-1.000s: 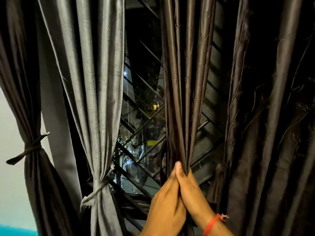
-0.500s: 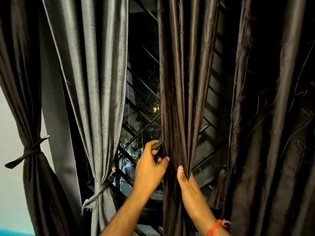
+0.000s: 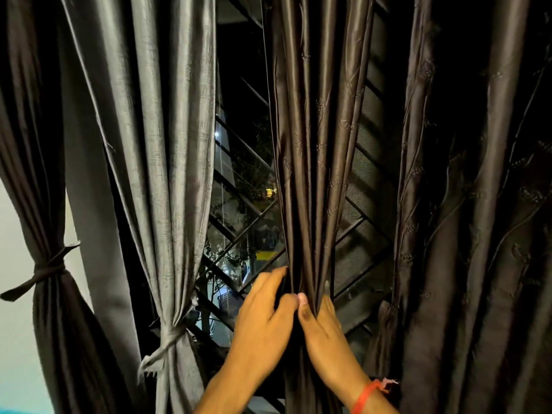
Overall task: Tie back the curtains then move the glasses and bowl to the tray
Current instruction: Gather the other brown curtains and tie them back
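Both hands gathered the dark brown curtain [image 3: 310, 174]. The left hand [image 3: 263, 321] curled its fingers round the folds. The right hand [image 3: 322, 333] pinched them with its thumb.

The brown curtain [image 3: 310, 162] is glossy satin-like cloth with a raised stitched leaf pattern. Left of it, the grey curtain [image 3: 158, 144] is cloth with a slubby weave and dull sheen (its tie [image 3: 167, 339] looks alike). Behind the brown curtain, the grille [image 3: 358, 243] looks like dark matt metal.

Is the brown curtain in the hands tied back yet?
Not yet: both hands, left and right, gather the brown curtain; no tie shows.
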